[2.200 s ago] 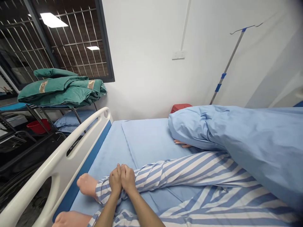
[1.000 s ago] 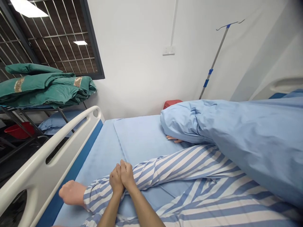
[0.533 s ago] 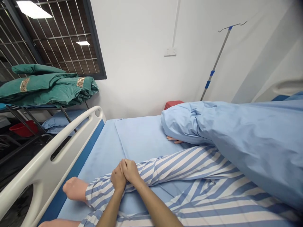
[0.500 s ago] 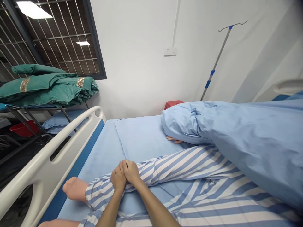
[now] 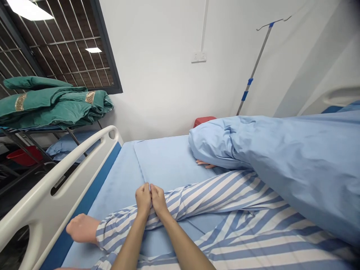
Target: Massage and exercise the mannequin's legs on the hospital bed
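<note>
The left hand (image 5: 143, 198) and the right hand (image 5: 158, 198) rested side by side on the farther blue-and-white striped pyjama leg (image 5: 180, 204), over its shin. Both were narrow, with their fingers folded down out of sight — whether they gripped any cloth, I could not tell. That leg ran from a bare foot (image 5: 83, 228) at the hands' 8 o'clock to the light-blue quilt (image 5: 275, 157) at 3 o'clock, which covered its upper end. A few fingers (image 5: 209, 165) poked out beneath the quilt's edge at 2 o'clock. The white footboard (image 5: 42, 202) stood at 9 o'clock, and folded green quilts (image 5: 56, 107) lay piled at 10. By the wall, the IV pole (image 5: 257, 67) leaned in view towards 2 o'clock — a double wall socket (image 5: 198, 57) showed at 1.
</note>
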{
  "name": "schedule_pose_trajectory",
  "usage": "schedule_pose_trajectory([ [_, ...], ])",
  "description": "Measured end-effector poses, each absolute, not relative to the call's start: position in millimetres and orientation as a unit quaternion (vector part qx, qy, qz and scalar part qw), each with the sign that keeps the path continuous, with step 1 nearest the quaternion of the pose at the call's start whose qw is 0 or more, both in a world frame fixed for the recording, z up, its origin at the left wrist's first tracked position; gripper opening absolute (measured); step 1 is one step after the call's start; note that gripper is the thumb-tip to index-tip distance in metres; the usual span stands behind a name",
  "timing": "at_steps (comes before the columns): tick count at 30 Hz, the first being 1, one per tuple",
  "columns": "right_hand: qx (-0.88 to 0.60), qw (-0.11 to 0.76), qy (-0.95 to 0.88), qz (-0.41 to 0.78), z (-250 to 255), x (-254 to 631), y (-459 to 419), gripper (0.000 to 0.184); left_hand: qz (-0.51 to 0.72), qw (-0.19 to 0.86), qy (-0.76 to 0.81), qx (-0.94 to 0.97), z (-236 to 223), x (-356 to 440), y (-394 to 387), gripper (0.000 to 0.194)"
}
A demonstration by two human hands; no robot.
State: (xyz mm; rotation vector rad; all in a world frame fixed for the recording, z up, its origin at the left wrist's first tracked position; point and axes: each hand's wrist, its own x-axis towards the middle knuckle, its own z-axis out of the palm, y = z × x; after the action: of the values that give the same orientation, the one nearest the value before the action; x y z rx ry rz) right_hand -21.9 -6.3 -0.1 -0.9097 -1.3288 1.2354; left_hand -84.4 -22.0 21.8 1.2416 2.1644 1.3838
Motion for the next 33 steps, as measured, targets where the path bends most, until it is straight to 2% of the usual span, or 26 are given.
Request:
schedule_pose_trajectory([
  [5,-0.403,0.563,-0.472,0.546,-4,-22,-1,0.036,0.354,0.100,0.833,0.414,-1,-61,-34,0.036],
  [9,-0.435,0.550,-0.463,0.543,0,-26,3,0.035,0.315,0.103,0.846,0.418,4,-63,-35,0.039],
  [16,-0.442,0.411,-0.720,0.343,16,8,3,0.039,0.251,0.100,0.857,0.438,2,-62,-32,0.038],
  [21,-0.436,0.392,-0.746,0.316,3,24,-3,0.039,0.231,0.113,0.842,0.475,-5,-71,-21,0.033],
  [26,-0.411,0.454,-0.690,0.386,0,23,4,0.039,0.231,0.146,0.851,0.448,5,-88,-5,0.032],
  [29,-0.404,0.516,-0.560,0.507,2,24,16,0.040,0.318,0.102,0.837,0.434,18,-76,1,0.035],
  [31,-0.390,0.532,-0.455,0.598,3,26,23,0.037,0.378,0.102,0.800,0.455,21,-57,0,0.034],
  [33,-0.369,0.535,-0.379,0.658,3,28,27,0.035,0.383,0.112,0.786,0.472,18,-39,-2,0.034],
])
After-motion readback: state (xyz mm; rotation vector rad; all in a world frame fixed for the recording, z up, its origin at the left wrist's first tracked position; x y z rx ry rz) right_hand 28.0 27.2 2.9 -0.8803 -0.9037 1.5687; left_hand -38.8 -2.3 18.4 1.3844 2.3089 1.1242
